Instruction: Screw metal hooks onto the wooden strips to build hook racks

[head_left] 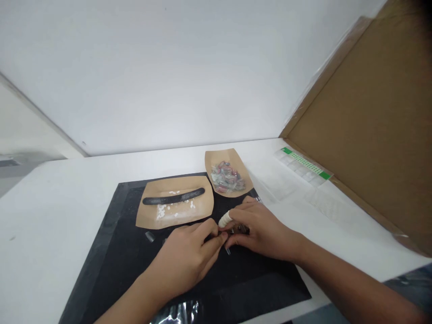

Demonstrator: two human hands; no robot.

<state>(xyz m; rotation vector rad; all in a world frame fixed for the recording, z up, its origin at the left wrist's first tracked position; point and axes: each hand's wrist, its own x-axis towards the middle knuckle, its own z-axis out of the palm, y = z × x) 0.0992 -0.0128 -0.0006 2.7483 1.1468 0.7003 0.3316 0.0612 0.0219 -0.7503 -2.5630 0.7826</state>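
My left hand (191, 252) and my right hand (261, 229) meet over a black mat (249, 283), with fingertips pinched close together. Whatever is between the fingertips is too small and covered to make out. A cream finger cot (225, 219) wraps one finger of my right hand. Small glossy brown pieces (240, 228) show under the curled right fingers. Just below the right fingertips is a clear sliver (228, 251). Left of my left hand lies a small translucent piece shaped like a false nail (150, 236).
A brown paper tray (141, 218) holds a curved black nail file (173, 197) and several white bits. Behind it, another paper tray (211, 157) carries small clear packets (227, 177). At right are a clear plastic case with a green label (305, 163) and a cardboard panel (367, 121).
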